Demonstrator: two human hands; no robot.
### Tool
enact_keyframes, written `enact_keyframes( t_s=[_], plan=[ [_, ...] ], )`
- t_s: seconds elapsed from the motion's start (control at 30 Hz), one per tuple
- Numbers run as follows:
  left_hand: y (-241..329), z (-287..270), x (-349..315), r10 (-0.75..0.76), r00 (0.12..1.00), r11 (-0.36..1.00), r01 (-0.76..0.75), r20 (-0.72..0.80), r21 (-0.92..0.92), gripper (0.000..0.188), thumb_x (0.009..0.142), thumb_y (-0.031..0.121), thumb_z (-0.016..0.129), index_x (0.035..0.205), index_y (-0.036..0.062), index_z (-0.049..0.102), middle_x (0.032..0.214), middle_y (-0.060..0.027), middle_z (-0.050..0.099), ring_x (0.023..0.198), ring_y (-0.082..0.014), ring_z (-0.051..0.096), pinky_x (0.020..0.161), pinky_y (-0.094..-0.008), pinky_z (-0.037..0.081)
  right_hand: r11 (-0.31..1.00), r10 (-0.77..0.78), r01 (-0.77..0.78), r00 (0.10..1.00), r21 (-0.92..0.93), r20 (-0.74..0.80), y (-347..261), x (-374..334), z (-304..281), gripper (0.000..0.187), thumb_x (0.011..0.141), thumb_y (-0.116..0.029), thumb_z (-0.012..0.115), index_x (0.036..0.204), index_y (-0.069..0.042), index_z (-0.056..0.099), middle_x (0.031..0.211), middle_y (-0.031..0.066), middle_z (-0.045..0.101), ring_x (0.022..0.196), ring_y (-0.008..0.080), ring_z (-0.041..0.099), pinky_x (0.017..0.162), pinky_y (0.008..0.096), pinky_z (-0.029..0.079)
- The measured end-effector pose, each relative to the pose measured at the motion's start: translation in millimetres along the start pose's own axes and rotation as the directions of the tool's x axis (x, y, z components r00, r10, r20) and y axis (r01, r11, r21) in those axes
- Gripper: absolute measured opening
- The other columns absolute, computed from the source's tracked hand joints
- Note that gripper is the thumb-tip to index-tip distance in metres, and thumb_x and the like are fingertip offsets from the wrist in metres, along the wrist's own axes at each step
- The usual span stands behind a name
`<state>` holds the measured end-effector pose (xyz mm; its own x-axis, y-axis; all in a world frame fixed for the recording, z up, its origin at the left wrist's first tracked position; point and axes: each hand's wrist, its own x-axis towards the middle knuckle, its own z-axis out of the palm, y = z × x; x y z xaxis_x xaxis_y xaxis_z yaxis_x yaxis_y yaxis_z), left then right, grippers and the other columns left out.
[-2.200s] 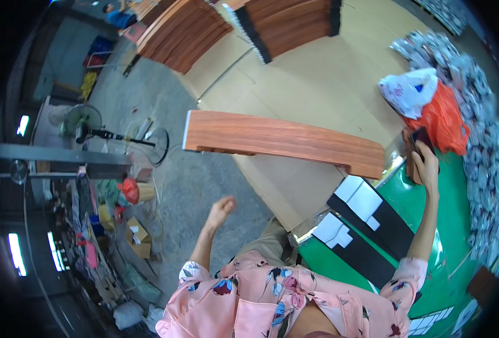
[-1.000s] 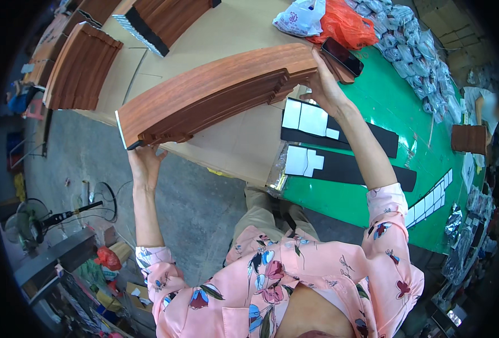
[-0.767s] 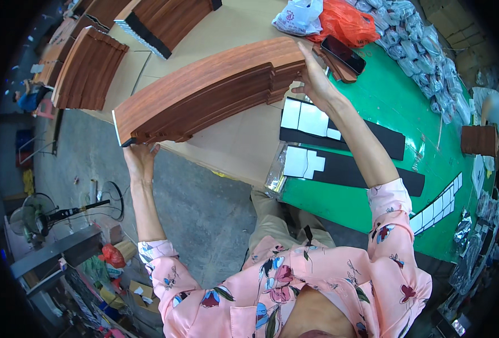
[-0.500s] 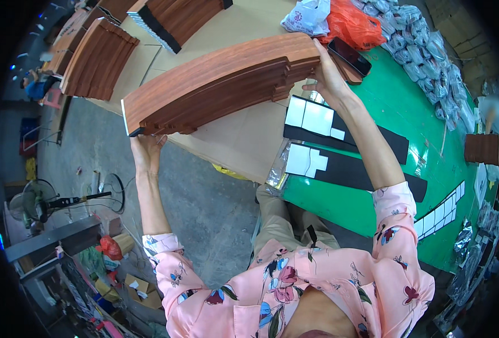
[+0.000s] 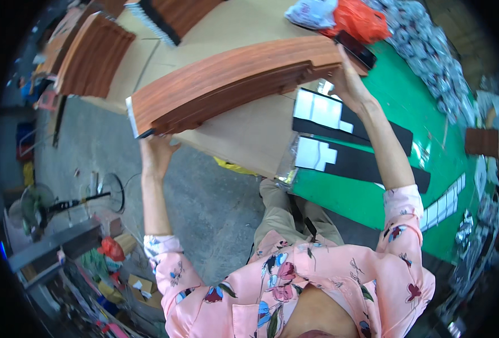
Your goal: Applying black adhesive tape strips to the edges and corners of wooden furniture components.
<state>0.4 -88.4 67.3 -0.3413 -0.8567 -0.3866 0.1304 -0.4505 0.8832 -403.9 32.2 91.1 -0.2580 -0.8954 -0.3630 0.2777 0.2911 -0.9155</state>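
Note:
A long stack of reddish-brown wood-grain panels (image 5: 232,66) is held up between my hands above the tan board surface. My left hand (image 5: 156,156) is closed on its left end, gripping from the near underside; some fingertips are hidden beneath. At the right end my right hand (image 5: 349,89) is closed round the panels' edge, with its far fingers partly out of sight. A dark phone (image 5: 356,49) lies just beyond the right hand. Closer to me are two black strips (image 5: 376,167) with white pieces on them, lying on a green surface (image 5: 339,191).
More brown panel stacks (image 5: 94,56) stand at the far left. A red plastic bag (image 5: 362,22) and a white bag (image 5: 311,12) sit at the back, beside a heap of clear-wrapped parcels (image 5: 424,56). A fan (image 5: 38,205) stands on the floor at left.
The panel stack and both my hands have shifted to the right, bringing the stack's right end closer to the phone. The view has tilted slightly. My grip looks the same.

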Motion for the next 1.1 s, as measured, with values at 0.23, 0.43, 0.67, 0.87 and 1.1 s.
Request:
enact_keyframes(
  t_s=[0.23, 0.43, 0.67, 0.87, 1.1],
  plan=[
    [2, 7, -3, -0.068, 0.997, 0.996, 0.07, 0.042, -0.053, 0.09, 0.08, 0.07, 0.04, 0.142, 0.0102, 0.016, 0.146, -0.0134, 0.019, 0.132, -0.0374, 0.023, 0.098, -0.0715, 0.011, 0.993, -0.104, 0.101, 0.993, 0.055, 0.058, 17, 1, -18, 0.084, 0.082, -0.072, 0.03, 0.142, -0.014, 0.021, 0.141, 0.0141, 0.03, 0.129, 0.026, 0.028, 0.101, 0.0624, 0.023],
    [-7, 19, -23, 0.088, 0.993, 0.995, -0.092, 0.078, 0.048, 0.082, 0.085, 0.064, 0.038, 0.141, 0.008, 0.017, 0.143, -0.0177, 0.023, 0.125, -0.0406, 0.034, 0.092, -0.0548, 0.041, 0.994, -0.082, 0.073, 0.991, 0.085, 0.107, 17, -11, -22, 0.08, 0.084, -0.071, 0.026, 0.141, -0.015, 0.024, 0.138, 0.0098, 0.033, 0.121, 0.0236, 0.036, 0.093, 0.0475, 0.038],
    [-46, 48, -64, 0.15, 0.981, 0.989, -0.148, 0.123, -0.023, 0.076, 0.087, 0.055, 0.045, 0.138, 0.0038, 0.023, 0.14, -0.0208, 0.028, 0.123, -0.0429, 0.036, 0.089, -0.0552, 0.045, 0.941, -0.177, 0.19, 0.982, 0.279, -0.069, 47, -98, -66, 0.063, 0.091, -0.057, 0.032, 0.126, -0.007, 0.045, 0.114, 0.0145, 0.055, 0.098, 0.022, 0.055, 0.076, 0.037, 0.047],
    [-120, 95, -112, 0.016, 0.97, 0.994, -0.041, 0.241, 0.098, 0.069, 0.088, 0.055, 0.041, 0.136, 0.0062, 0.029, 0.136, -0.016, 0.037, 0.12, -0.0333, 0.043, 0.085, -0.0486, 0.049, 0.958, -0.24, 0.278, 0.915, 0.075, -0.325, 129, -242, -112, 0.074, 0.088, -0.063, 0.027, 0.137, -0.007, 0.029, 0.132, 0.014, 0.041, 0.115, 0.0246, 0.047, 0.088, 0.0397, 0.044],
    [-217, 129, -162, -0.28, 0.85, 0.919, 0.103, 0.447, 0.38, 0.078, 0.084, 0.066, 0.038, 0.132, 0.0044, 0.035, 0.127, -0.0178, 0.044, 0.113, -0.0298, 0.049, 0.084, -0.0433, 0.049, 0.972, -0.011, 0.135, 0.847, 0.195, -0.532, 232, -395, -151, 0.076, 0.088, -0.066, 0.025, 0.137, -0.008, 0.029, 0.128, 0.013, 0.043, 0.113, 0.0247, 0.047, 0.083, 0.0408, 0.047]
  ],
)
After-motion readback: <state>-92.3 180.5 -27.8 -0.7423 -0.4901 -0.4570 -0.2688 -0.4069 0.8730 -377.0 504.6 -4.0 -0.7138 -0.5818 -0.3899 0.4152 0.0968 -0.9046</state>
